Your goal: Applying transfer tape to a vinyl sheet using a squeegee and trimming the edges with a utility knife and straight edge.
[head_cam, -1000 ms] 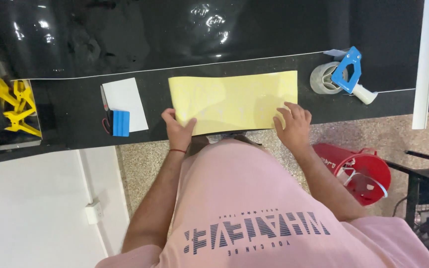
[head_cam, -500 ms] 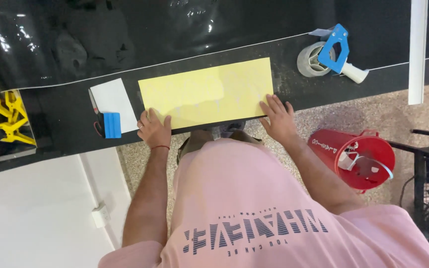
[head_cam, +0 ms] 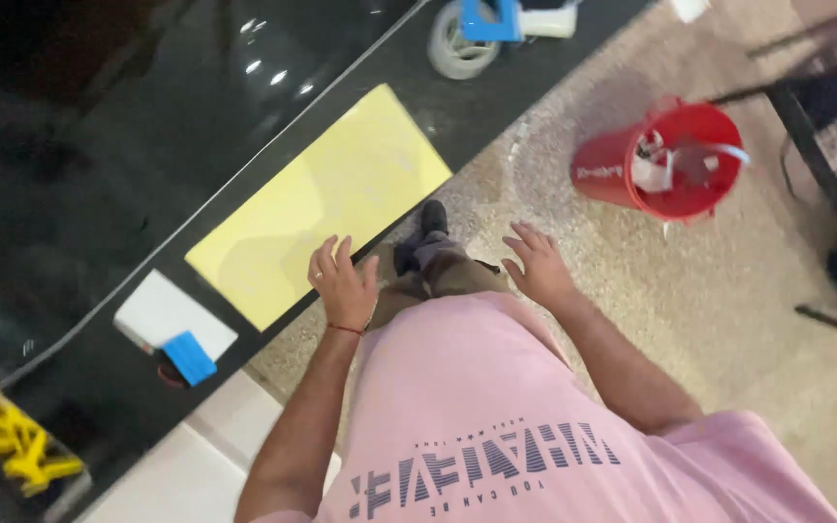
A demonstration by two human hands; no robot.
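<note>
One black counter [head_cam: 496,97] is carrying one yellow sheet [head_cam: 317,208], the landmark. One red bucket [head_cam: 666,160] is standing on the floor well to the sheet's right. One tape dispenser [head_cam: 481,34] is lying beyond the sheet's far end. One white pad [head_cam: 162,310] and one blue scraper [head_cam: 189,357] are lying just past its near end. The left hand [head_cam: 343,286], fingers spread, is hovering at the sheet's counter-edge side, gripping nothing. The right hand [head_cam: 538,269], fingers spread and empty, is hanging over open floor, apart from the sheet.

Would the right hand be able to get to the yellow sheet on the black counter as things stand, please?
Probably yes. The right hand hangs open over the floor, off the black counter; nothing lies between it and the yellow sheet, which the left hand already touches.
</note>
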